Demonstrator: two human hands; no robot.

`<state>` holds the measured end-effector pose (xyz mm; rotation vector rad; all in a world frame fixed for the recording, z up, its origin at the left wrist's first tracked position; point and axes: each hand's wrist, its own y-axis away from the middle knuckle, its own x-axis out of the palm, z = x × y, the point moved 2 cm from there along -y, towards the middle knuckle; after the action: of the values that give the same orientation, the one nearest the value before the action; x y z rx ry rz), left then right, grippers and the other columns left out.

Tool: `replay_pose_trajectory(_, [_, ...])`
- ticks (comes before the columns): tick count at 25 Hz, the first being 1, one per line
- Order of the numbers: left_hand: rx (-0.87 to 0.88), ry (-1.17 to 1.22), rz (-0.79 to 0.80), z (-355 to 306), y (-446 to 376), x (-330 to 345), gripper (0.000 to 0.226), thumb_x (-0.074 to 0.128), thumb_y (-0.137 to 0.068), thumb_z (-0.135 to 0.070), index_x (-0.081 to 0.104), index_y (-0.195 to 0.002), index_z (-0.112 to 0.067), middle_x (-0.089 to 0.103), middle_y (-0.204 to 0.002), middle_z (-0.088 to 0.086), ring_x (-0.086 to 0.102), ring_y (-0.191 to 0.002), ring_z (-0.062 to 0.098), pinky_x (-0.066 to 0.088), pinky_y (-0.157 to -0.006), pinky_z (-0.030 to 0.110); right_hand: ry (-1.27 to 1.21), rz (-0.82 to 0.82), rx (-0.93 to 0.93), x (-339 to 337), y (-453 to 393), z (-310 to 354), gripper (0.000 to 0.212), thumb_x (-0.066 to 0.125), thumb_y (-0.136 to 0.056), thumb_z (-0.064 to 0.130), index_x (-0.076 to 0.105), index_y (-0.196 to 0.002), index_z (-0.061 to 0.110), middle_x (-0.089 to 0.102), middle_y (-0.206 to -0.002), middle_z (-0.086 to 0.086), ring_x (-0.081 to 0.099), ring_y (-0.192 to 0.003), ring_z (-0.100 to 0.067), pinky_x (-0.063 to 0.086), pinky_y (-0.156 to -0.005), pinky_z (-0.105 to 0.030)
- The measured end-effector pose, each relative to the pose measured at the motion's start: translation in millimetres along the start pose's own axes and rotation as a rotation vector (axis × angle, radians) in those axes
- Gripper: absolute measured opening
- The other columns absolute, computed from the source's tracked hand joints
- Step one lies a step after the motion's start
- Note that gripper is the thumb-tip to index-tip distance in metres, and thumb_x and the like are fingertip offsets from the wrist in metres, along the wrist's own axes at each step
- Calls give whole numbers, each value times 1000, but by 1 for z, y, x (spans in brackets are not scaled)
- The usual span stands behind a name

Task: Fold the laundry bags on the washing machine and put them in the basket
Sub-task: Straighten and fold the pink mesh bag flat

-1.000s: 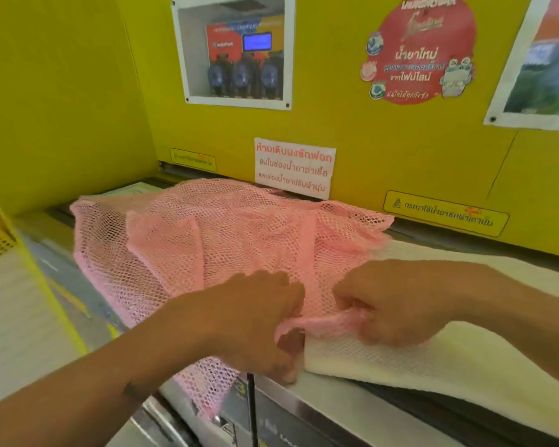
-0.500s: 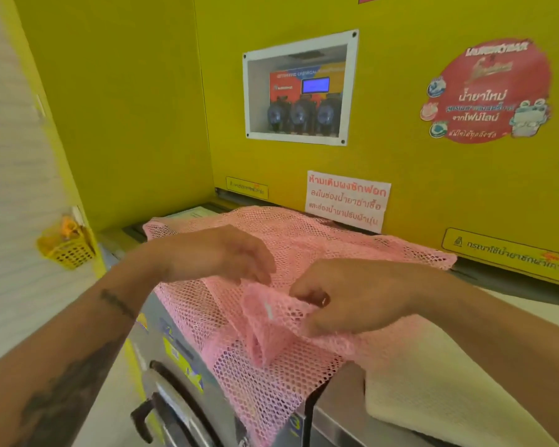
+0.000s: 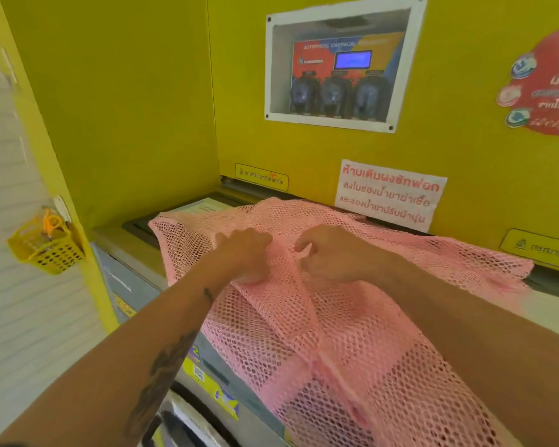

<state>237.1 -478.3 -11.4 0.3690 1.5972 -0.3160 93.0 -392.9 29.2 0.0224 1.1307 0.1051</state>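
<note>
A pink mesh laundry bag (image 3: 352, 333) lies spread over the top of the grey washing machine (image 3: 136, 279), its near part hanging over the front edge. My left hand (image 3: 246, 256) pinches a raised fold of the mesh near the bag's middle. Just to the right, my right hand (image 3: 333, 253) grips the same ridge of fabric, fingers curled. A strip of white mesh bag (image 3: 555, 314) shows under the pink one at the far right.
A yellow wall (image 3: 304, 150) with a dispenser window (image 3: 339, 66) and a white notice (image 3: 389, 196) stands right behind the machine. A small yellow basket (image 3: 46, 246) with orange items hangs on the left partition. The machine's round door (image 3: 188, 417) is below.
The view has swung left and closer. Both hands moved from the bag's near edge to its middle, carrying the pink mesh back and spreading it over the machine top.
</note>
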Motion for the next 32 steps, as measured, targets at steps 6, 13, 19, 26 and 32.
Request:
replay_pose_trajectory(6, [161, 303, -327, 50, -22, -36, 35, 57, -84, -4, 65, -84, -38, 60, -98, -10, 59, -93, 16, 45, -77, 31, 147, -65, 151, 9, -62, -10, 49, 64, -86, 20, 53, -134, 23, 54, -133, -5, 54, -112, -25, 49, -96, -40])
replay_pose_trajectory(13, [302, 374, 67, 66, -14, -23, 46, 64, -86, -19, 55, -131, -30, 49, -128, -13, 48, -118, 12, 41, -102, 34, 158, -372, 136, -12, -119, -19, 47, 60, -83, 4, 60, -126, 22, 60, -128, -8, 56, -111, -27, 50, -92, -43])
replay_pose_trajectory(19, [383, 749, -330, 85, -27, -42, 24, 62, -86, -2, 67, -83, -25, 65, -93, -13, 60, -90, 0, 46, -84, 22, 283, -22, 119, -9, -187, -31, 38, 64, -90, 21, 61, -127, 26, 55, -139, -2, 55, -113, -21, 47, -86, -34])
replay_pose_trajectory(26, [294, 940, -512, 134, -60, -54, 30, 56, -87, 8, 66, -82, -21, 68, -95, -4, 62, -84, 1, 49, -81, 22, 466, -463, 130, -36, -183, -46, 6, 63, -86, 20, 65, -91, 17, 63, -92, -6, 58, -84, -26, 50, -71, -37])
replay_pose_trajectory(32, [60, 520, -625, 201, -121, -44, 29, 58, -84, 6, 59, -85, -23, 52, -99, 4, 50, -96, 25, 41, -79, 37, 704, -461, 348, -52, -179, -42, 21, 66, -83, 24, 62, -99, 10, 59, -94, -10, 59, -89, -30, 53, -67, -39])
